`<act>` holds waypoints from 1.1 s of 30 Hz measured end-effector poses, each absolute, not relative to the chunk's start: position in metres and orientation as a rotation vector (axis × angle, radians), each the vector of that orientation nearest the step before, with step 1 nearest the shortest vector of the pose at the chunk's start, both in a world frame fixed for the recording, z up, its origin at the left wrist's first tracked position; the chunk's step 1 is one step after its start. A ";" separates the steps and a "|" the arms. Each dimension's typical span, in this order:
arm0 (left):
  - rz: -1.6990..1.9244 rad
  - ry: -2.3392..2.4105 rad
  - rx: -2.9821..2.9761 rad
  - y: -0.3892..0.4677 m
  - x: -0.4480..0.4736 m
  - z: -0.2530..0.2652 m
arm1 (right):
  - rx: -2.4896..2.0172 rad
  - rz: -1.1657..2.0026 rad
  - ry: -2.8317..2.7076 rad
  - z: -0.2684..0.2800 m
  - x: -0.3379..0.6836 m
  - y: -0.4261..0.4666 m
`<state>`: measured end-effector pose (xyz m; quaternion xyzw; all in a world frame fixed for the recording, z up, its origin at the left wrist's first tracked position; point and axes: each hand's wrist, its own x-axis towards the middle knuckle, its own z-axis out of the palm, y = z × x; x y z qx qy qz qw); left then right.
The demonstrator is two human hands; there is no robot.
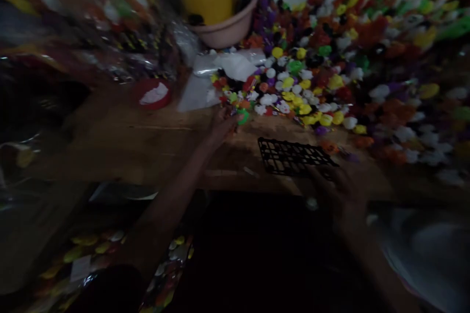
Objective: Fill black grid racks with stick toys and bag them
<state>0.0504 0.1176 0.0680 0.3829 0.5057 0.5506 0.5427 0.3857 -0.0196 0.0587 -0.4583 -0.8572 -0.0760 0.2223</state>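
the left hand is pinched on a green toy, left of the black grid. the right hand is at the grid's near edge; i cannot tell if it grips. heaped toys lie behind the grid.

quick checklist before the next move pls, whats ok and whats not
1. Left hand at the green piece: ok, fingertips are by it.
2. Firm grip on that piece: cannot tell, too dark and blurred.
3. Right hand at the black grid: ok, at its near edge.
4. Space around the grid clear: not ok, an orange piece sits right by its far edge.
5. Red dish away from both hands: ok.
6. Good light: not ok, the view is dim.
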 end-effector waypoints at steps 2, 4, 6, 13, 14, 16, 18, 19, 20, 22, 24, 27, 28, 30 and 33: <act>1.275 1.158 0.867 0.104 0.034 0.071 | -1.087 -0.326 -2.509 0.052 0.353 0.011; 1.253 1.147 0.837 0.093 0.024 0.069 | -0.994 -0.415 -2.535 0.052 0.331 0.032; 1.183 1.116 0.847 0.085 0.023 0.067 | -1.035 -0.420 -2.439 0.063 0.320 0.044; 0.637 1.072 1.210 0.095 0.060 0.070 | -1.142 -0.278 -2.578 0.093 0.299 0.088; 0.608 1.070 1.236 0.097 0.063 0.071 | -1.158 -0.266 -2.604 0.088 0.300 0.093; 0.672 1.153 1.315 0.096 0.064 0.073 | -1.215 -0.218 -2.600 0.077 0.307 0.096; 0.896 1.373 1.430 0.085 0.059 0.072 | -1.284 -0.113 -2.571 0.070 0.319 0.090; 1.009 1.496 1.505 0.076 0.056 0.071 | -1.311 -0.041 -2.558 0.069 0.325 0.085; 1.085 1.595 1.605 0.064 0.054 0.069 | -1.332 0.029 -2.532 0.069 0.331 0.079; 1.011 1.629 1.934 0.038 0.054 0.062 | -1.379 0.167 -2.447 0.070 0.339 0.068; 0.776 1.513 2.339 0.013 0.060 0.053 | -1.444 0.276 -2.322 0.068 0.342 0.062; 0.474 1.469 2.687 -0.007 0.071 0.039 | -1.486 0.419 -2.145 0.056 0.341 0.063; 0.408 1.477 2.740 -0.008 0.073 0.035 | -1.477 0.461 -2.096 0.051 0.341 0.065; 0.336 1.468 2.814 -0.004 0.073 0.031 | -1.465 0.549 -2.026 0.042 0.340 0.067; 0.320 1.413 2.876 0.011 0.068 0.028 | -1.523 0.614 -1.980 0.037 0.341 0.063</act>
